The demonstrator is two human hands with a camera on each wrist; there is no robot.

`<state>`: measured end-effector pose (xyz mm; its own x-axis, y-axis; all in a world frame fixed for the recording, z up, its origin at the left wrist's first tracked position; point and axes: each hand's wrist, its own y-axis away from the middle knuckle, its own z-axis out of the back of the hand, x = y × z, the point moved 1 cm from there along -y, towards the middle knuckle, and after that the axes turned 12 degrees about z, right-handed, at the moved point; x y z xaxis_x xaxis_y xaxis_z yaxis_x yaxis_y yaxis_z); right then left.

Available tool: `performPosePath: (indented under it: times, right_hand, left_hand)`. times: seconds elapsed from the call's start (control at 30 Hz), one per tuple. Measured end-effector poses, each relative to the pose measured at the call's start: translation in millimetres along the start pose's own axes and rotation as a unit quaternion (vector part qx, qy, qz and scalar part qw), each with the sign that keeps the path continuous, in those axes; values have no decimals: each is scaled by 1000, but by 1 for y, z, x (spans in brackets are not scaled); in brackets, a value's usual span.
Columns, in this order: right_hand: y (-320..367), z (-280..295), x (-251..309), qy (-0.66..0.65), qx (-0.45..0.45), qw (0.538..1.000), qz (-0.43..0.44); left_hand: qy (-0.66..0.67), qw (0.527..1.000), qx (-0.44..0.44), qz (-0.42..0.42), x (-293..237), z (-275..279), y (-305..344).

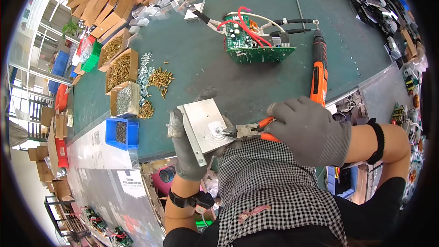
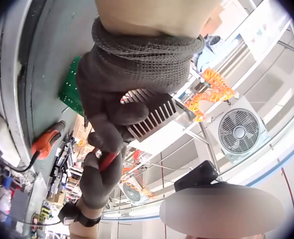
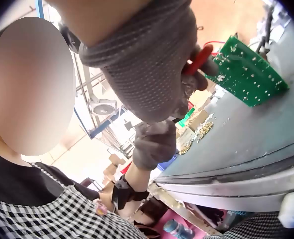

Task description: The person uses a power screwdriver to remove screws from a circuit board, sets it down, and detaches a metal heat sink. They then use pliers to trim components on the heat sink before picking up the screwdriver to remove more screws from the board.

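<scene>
Gripped in my gloved left hand (image 1: 190, 158) is an aluminium heat sink (image 1: 203, 116), its flat face turned up in the head view. Its slotted fins (image 2: 154, 117) show past the fingers in the left wrist view. My gloved right hand (image 1: 306, 130) holds orange-handled pliers (image 1: 266, 122) from the right. The pliers' tip overlaps a small round fastener (image 1: 216, 131) in a shiny patch near the plate's right edge. Much of the pliers' handles is hidden by the right palm. In the right wrist view a red handle (image 3: 200, 59) sticks out between the fingers.
A green circuit board (image 1: 260, 55) with red wires and black cables stands on the table behind the hands. An orange power screwdriver (image 1: 318, 77) lies to its right. At left are boxes of brass fasteners (image 1: 122, 71), loose piles, and a blue bin (image 1: 122, 133) of dark screws.
</scene>
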<state>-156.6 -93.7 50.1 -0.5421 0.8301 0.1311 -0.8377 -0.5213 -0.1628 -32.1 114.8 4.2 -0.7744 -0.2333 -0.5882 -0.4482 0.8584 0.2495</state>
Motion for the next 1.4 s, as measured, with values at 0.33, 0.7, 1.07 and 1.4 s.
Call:
performPosePath:
  times: [0.33,0.7,1.07,1.4]
  right_hand:
    - [-4,-3,12,-132,33,987,-83]
    - [-5,2,16,-163,63,981,-87]
    - [-4,2,23,-218,88,963,-127]
    - [-1,-1,25,-242,27,965,-96]
  left_hand:
    - [-280,907,-222,-223,19,-18,2]
    - [-352,849,-258,-297,27,-17,8]
    - [-435,787,-254,-358,38,-16,16]
    - [-469,744,-225,-418,40,-8,21]
